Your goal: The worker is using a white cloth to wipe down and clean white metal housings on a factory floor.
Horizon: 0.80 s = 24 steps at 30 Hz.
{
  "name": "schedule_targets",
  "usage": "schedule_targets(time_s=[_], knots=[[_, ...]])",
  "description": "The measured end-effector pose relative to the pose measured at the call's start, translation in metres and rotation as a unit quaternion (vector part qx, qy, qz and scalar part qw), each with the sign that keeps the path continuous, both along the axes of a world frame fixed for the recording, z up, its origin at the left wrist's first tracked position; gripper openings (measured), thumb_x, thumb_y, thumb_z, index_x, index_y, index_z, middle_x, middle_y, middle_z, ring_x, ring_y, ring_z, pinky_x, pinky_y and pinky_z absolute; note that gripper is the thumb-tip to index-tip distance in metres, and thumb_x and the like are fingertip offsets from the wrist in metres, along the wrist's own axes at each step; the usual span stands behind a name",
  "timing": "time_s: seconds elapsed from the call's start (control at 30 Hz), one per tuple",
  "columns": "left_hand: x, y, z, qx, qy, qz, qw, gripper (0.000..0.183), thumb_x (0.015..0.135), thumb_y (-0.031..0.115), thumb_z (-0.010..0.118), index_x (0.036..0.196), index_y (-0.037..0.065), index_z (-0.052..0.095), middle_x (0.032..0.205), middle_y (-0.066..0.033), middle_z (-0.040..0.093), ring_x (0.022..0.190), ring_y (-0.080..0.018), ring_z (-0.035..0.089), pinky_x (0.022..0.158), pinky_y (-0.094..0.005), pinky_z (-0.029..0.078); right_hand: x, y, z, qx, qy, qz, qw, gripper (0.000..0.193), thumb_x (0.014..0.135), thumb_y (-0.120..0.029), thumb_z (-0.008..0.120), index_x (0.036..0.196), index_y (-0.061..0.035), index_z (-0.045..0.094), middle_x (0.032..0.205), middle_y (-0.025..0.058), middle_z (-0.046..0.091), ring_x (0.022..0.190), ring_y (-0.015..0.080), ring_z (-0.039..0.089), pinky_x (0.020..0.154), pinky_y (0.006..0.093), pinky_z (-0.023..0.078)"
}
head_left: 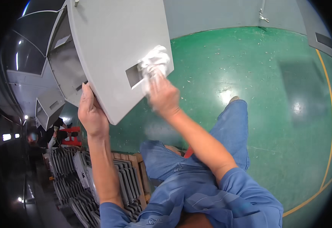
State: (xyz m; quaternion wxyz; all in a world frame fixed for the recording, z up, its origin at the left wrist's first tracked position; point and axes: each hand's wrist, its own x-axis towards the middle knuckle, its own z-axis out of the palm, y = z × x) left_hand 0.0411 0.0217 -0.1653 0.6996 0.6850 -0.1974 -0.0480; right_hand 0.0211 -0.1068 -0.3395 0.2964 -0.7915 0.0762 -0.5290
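Observation:
A large light-grey panel box hangs in front of me at the upper left, its open side facing left. A rectangular cutout is near its lower right corner. My left hand grips the panel's lower left edge, thumb up along the rim and the other fingers hidden behind it. In my right hand is a bunched white cloth, pressed against the panel face just right of the cutout. The hand and cloth are smeared by motion.
Another grey box hangs farther left, near people and a red object. Stacked grey metal parts stand at the lower left beside a wooden pallet. Green floor with debris and a yellow line spreads right.

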Motion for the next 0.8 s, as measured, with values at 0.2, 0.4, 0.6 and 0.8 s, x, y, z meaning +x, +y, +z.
schedule_targets(time_s=[0.2,0.4,0.6,0.8], knots=[[0.012,0.017,-0.001,-0.005,-0.012,-0.041,0.999,0.04,0.104,0.025,0.03,0.121,-0.005,0.052,0.117,-0.0098,0.061,0.109,-0.0169,0.058,0.095,-0.0314,0.044,-0.002,-0.076,-0.039,0.465,0.252,0.049,0.847,0.04,0.096,-0.033,0.042,0.107,0.0004,0.06,0.099,0.0266,0.064,0.096,0.0445,0.06,0.084,0.0491,0.045],[0.008,0.018,0.01,-0.015,-0.01,-0.042,0.999,0.041,0.104,0.023,0.03,0.128,-0.006,0.048,0.12,-0.0104,0.059,0.112,-0.0188,0.056,0.097,-0.0326,0.043,0.025,-0.054,0.029,0.389,0.076,0.103,0.912,0.038,0.096,-0.031,0.048,0.121,-0.0038,0.056,0.091,0.025,0.066,0.085,0.0444,0.063,0.074,0.0478,0.049],[0.004,0.023,0.002,0.02,-0.027,-0.024,0.999,0.04,0.104,0.022,0.032,0.128,-0.006,0.048,0.123,-0.0108,0.057,0.113,-0.0192,0.055,0.099,-0.033,0.042,0.011,-0.007,-0.043,0.33,0.429,0.13,0.831,0.036,0.094,-0.033,0.044,0.111,-0.0027,0.054,0.087,0.0311,0.064,0.087,0.0478,0.061,0.08,0.0542,0.048],[0.017,0.052,0.014,-0.042,0.011,-0.023,0.999,0.043,0.104,0.026,0.033,0.127,-0.006,0.049,0.122,-0.0119,0.058,0.112,-0.0207,0.057,0.098,-0.0349,0.043,-0.024,0.025,-0.047,0.457,0.403,0.415,0.676,0.038,0.088,-0.03,0.053,0.1,0.0022,0.067,0.096,0.0211,0.068,0.092,0.0333,0.065,0.084,0.0408,0.049]])
